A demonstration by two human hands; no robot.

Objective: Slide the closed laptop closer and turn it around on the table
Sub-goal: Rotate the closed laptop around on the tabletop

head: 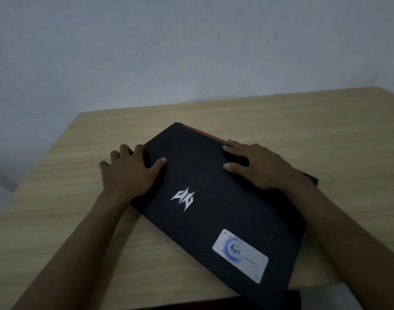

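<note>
One closed matte-black laptop (216, 211), askew on pale wooden table (325, 121); our left grip (129, 173) clasps its edge, right grip (261, 168) presses open-fingered on top, likely for pivoting.

Laptop: the laptop (214, 209) is closed and black, flat on the surface (303, 121), set at a slant with one corner pointing away.
Lid marks: a silver logo (183, 198) left of the middle; a white and blue sticker (240, 255) toward the near corner; a red strip (202, 132) along the far right edge.
Left hand: the left hand (129, 173) grips the left edge, thumb on the lid, fingers curled down beside it.
Right hand: the right hand (263, 168) rests on the lid by the red strip, thumb and forefinger stretched flat.
Surface: pale wood grain.
Wall: the wall (169, 52) is plain grey-white, faintly marked.
</note>
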